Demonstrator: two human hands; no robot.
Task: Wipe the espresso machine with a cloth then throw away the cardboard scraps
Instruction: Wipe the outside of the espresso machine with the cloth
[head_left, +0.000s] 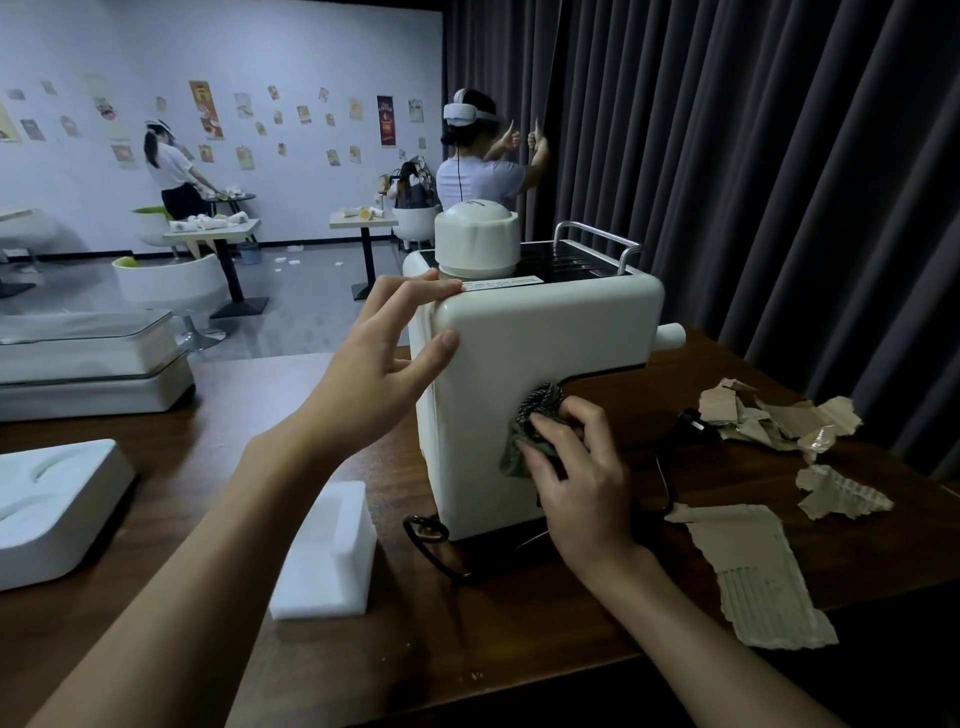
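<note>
Bracing espresso machine at its top corner with left hand, fingers spread, likely steadying it against cloth pressed to its side by right hand, fingers curled.

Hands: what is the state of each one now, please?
Left hand: open, resting on the espresso machine's top edge.
Right hand: holding the cloth against its side.

The espresso machine stands on the bench; cardboard scraps lie to its right, a foam block to its left, a cloth against its near side.
</note>
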